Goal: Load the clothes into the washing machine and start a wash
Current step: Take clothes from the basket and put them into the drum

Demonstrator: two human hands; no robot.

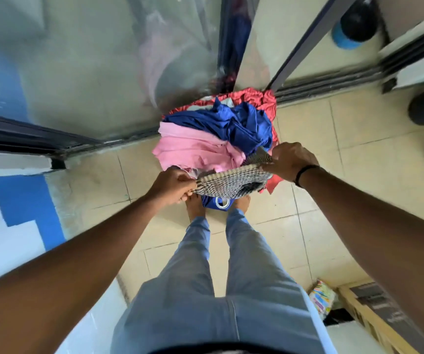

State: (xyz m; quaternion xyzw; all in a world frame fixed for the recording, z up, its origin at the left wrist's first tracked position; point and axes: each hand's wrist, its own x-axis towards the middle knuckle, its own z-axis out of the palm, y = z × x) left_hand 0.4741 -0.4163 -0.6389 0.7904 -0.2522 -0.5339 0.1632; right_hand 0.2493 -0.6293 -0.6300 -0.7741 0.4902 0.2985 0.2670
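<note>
We've got both hands on the checkered cloth: left hand has its fingers pinched on one end, right hand has its fingers curled round the other end. It hangs between them just above the pile of clothes on the tiled floor, right by the glass door. Our guess is it's light and floppy, so it'll sag and drag. Better to bunch it up, or scoop the whole soft pile from underneath. No washing machine in view yet.

Checked cloth (black-white), pink garment, blue garment.
</note>
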